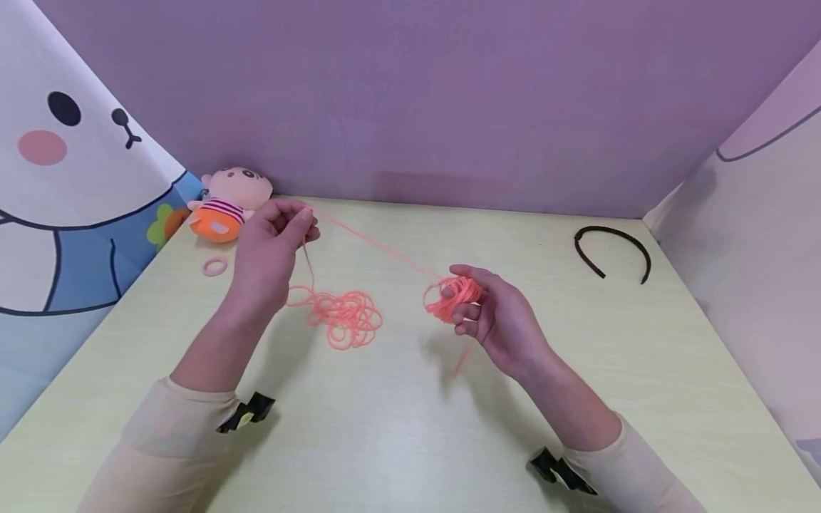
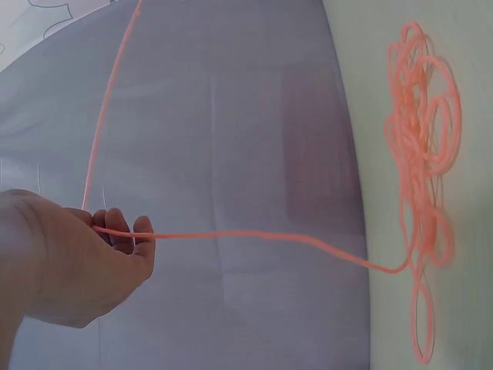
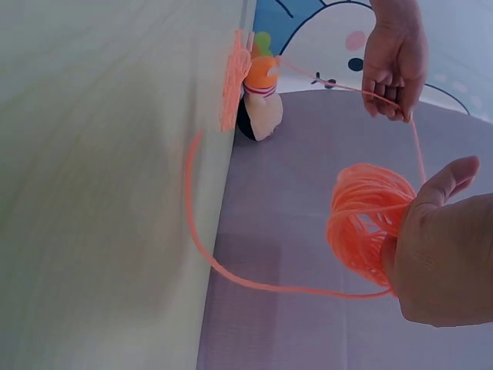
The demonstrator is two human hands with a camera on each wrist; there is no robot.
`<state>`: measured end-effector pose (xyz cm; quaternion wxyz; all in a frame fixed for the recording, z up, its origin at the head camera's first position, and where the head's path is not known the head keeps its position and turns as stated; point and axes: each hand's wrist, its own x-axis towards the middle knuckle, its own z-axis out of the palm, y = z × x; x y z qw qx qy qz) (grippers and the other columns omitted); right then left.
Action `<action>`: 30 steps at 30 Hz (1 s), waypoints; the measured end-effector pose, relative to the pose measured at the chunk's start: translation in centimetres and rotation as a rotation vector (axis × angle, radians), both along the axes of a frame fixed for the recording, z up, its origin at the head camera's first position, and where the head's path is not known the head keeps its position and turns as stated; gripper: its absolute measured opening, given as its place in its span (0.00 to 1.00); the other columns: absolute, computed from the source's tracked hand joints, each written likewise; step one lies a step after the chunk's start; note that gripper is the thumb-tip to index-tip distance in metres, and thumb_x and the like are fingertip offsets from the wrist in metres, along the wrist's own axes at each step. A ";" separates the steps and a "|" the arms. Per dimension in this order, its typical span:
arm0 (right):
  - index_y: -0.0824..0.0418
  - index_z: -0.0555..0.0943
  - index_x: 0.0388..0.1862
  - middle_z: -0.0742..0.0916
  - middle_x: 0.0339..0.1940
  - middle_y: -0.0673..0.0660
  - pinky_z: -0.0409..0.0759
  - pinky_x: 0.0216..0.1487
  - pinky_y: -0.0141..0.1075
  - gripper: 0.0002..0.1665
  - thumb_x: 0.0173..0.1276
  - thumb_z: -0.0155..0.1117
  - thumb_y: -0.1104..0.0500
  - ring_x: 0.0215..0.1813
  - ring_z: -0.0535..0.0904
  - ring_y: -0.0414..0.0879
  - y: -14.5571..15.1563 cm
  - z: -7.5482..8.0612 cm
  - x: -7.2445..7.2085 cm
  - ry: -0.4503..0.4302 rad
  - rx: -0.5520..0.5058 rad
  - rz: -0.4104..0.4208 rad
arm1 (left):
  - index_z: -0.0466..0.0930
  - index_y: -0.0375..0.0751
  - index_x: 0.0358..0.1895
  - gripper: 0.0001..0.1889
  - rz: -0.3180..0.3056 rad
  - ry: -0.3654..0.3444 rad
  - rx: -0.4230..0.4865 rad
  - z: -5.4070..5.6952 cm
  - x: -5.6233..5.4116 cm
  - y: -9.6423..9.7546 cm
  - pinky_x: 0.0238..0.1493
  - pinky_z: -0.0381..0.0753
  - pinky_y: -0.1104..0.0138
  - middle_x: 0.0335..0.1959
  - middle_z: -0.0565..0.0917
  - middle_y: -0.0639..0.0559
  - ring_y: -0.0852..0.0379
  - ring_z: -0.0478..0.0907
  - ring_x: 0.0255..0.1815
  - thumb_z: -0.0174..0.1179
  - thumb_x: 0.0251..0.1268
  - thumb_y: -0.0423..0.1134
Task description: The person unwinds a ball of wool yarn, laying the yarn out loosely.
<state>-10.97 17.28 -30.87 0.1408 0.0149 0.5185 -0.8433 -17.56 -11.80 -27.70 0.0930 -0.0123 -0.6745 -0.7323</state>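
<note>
My left hand (image 1: 272,246) pinches a strand of coral-pink yarn (image 1: 378,245) between thumb and fingers, raised above the table. From there the strand runs taut across to a wound bundle of yarn (image 1: 457,296). That bundle sits in my right hand (image 1: 507,320), whose fingers curl through and around its loops. A loose tail of yarn (image 3: 262,287) hangs from the bundle, curving toward the table in the right wrist view. Below the left hand, the strand drops to a loose tangled pile of the same yarn (image 1: 348,317) on the table.
A plush doll (image 1: 227,203) in orange and stripes leans at the back left corner, with a pink ring (image 1: 214,266) in front of it. At the back right lies a dark headband (image 1: 616,239). Purple and printed cloth walls enclose the pale table (image 1: 398,427).
</note>
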 end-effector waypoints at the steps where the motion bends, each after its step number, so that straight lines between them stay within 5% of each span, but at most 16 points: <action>1: 0.64 0.68 0.69 0.86 0.36 0.53 0.81 0.30 0.30 0.22 0.83 0.43 0.55 0.23 0.79 0.41 0.0 0.0 0.0 -0.001 -0.002 -0.003 | 0.78 0.39 0.47 0.06 0.004 0.013 0.021 0.0 0.0 0.0 0.52 0.80 0.69 0.40 0.78 0.47 0.55 0.80 0.42 0.61 0.74 0.37; 11: 0.64 0.68 0.69 0.86 0.37 0.52 0.81 0.29 0.30 0.22 0.84 0.42 0.54 0.23 0.80 0.41 0.0 0.0 -0.1 -0.003 -0.006 -0.021 | 0.79 0.38 0.46 0.05 0.043 0.038 0.094 0.1 -0.1 -0.3 0.52 0.80 0.67 0.39 0.78 0.46 0.54 0.80 0.40 0.61 0.74 0.35; 20: 0.63 0.69 0.68 0.86 0.37 0.53 0.81 0.30 0.30 0.23 0.83 0.43 0.54 0.23 0.80 0.41 0.0 0.1 0.0 -0.019 -0.007 -0.025 | 0.75 0.37 0.56 0.12 0.021 -0.068 -0.212 -0.7 -0.3 0.3 0.54 0.74 0.65 0.48 0.76 0.50 0.56 0.73 0.50 0.57 0.75 0.35; 24: 0.63 0.69 0.69 0.87 0.37 0.53 0.81 0.30 0.30 0.23 0.83 0.43 0.54 0.23 0.80 0.41 0.0 0.2 0.0 -0.018 -0.009 -0.017 | 0.76 0.33 0.55 0.11 -0.116 -0.050 -0.348 -1.6 -0.1 1.4 0.47 0.75 0.64 0.49 0.78 0.47 0.51 0.74 0.48 0.58 0.74 0.33; 30: 0.63 0.69 0.68 0.87 0.37 0.53 0.81 0.31 0.30 0.23 0.83 0.44 0.53 0.23 0.80 0.41 -0.1 0.2 0.2 -0.018 -0.017 0.001 | 0.82 0.43 0.47 0.06 -0.500 -0.030 -0.568 -3.0 1.2 3.7 0.44 0.80 0.57 0.45 0.83 0.49 0.49 0.79 0.46 0.63 0.72 0.38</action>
